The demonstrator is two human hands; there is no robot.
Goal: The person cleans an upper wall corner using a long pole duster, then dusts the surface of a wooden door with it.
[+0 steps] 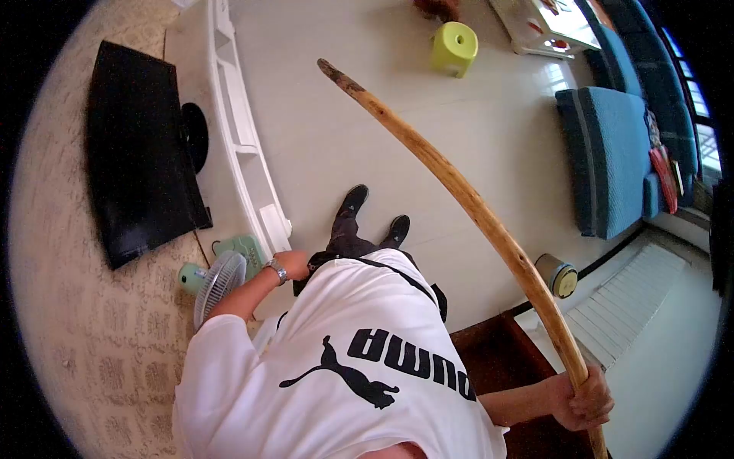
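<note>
My right hand point(582, 399) is wrapped round the lower part of a long, slightly curved wooden stick point(478, 208). The stick slants up and away to the left, its dark, rough tip over the floor. A short end of it shows below my fist. At my left hip, my left hand point(293, 263), with a metal wristwatch point(277, 271) on the wrist, rests against my dark trousers point(348, 239). Its fingers are hidden there, so I cannot tell whether they hold anything.
Left of me stand a white cabinet point(229, 99), a black television point(134, 153) and a fan point(222, 287). A yellow-green stool point(454, 47) is ahead on the tiled floor. To the right are a blue sofa point(604, 157) and a round bin point(554, 274). A dark brown wooden surface point(501, 356) lies beside my right forearm.
</note>
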